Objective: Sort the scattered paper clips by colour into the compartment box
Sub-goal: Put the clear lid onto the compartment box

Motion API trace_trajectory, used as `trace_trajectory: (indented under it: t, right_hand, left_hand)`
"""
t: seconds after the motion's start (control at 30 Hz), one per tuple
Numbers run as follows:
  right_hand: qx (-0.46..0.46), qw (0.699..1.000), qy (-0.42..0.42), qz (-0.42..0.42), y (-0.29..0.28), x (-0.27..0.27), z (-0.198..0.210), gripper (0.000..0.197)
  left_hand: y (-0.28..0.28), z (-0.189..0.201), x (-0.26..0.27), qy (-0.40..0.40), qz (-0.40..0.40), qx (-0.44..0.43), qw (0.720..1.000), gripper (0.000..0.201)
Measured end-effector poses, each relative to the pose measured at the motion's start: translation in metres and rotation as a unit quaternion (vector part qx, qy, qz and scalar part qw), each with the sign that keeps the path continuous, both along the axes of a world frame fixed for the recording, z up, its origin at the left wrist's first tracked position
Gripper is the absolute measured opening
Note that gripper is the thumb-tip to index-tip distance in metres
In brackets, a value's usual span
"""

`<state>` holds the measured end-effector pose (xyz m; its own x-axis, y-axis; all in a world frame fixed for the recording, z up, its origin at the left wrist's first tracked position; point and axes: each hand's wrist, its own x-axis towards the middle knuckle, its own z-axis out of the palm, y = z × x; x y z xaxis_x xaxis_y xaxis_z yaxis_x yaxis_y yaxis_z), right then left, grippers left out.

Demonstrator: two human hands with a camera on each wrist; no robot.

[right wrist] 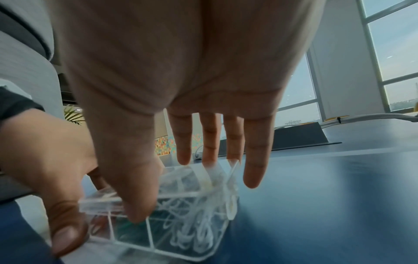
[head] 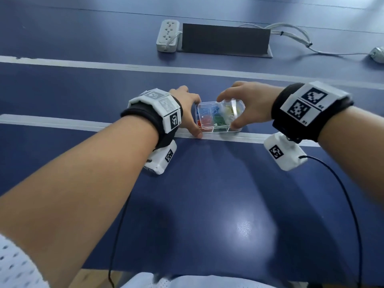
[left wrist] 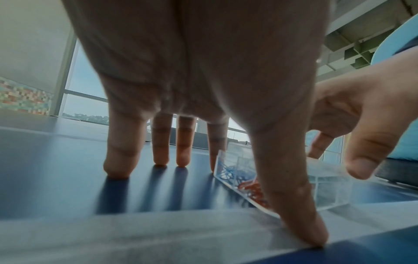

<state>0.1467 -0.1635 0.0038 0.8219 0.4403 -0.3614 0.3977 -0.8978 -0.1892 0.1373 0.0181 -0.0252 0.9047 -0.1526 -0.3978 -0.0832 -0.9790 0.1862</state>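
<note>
A clear compartment box [head: 216, 123] sits on the blue table across a white strip. Its cells hold blue clips [left wrist: 235, 171], red clips [left wrist: 253, 189], green clips [head: 220, 120] and pale clips [right wrist: 194, 230]. My left hand [head: 195, 119] lies at the box's left side with straight fingers [left wrist: 117, 160] on the table, index and thumb at its left corners. My right hand [head: 228, 112] pinches the clear lid [right wrist: 101, 201] between thumb and fingers, holding it tilted over the box's right half. No loose clips show on the table.
At the back stand a white power strip [head: 168, 36] and a dark panel [head: 225, 40]. White cables [head: 295, 34] run right from them to a pale object [head: 378, 55]. A second white strip [head: 83, 64] crosses the table. Black wrist cables [head: 342, 194] trail toward the table's near edge.
</note>
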Motion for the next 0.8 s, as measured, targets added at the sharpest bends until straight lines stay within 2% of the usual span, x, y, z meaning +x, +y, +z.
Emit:
trace_trajectory:
  t: [0.3,0.47,0.63,0.73,0.8]
  right_hand:
    - [0.002,1.0,0.001,-0.012,-0.001,0.0,-0.005,0.072]
    - [-0.018,1.0,-0.008,0.015,0.005,0.002,-0.005,0.072]
    - [-0.039,0.998,-0.017,0.035,0.009,0.002,-0.005,0.07]
    - [-0.047,0.998,-0.015,0.034,0.009,0.002,-0.005,0.072]
    - [-0.053,0.998,-0.016,0.032,0.01,0.003,-0.004,0.073]
  left_hand:
    - [0.003,-0.002,0.001,-0.004,0.008,-0.023,1.0,0.079]
    - [0.002,0.001,0.001,-0.001,0.007,-0.018,1.0,0.076]
    - [0.003,0.002,0.001,0.002,0.007,-0.019,1.0,0.08]
    - [0.004,0.003,0.001,0.006,0.002,-0.045,0.999,0.09]
    - [0.006,0.003,0.001,0.007,-0.002,-0.062,0.998,0.09]
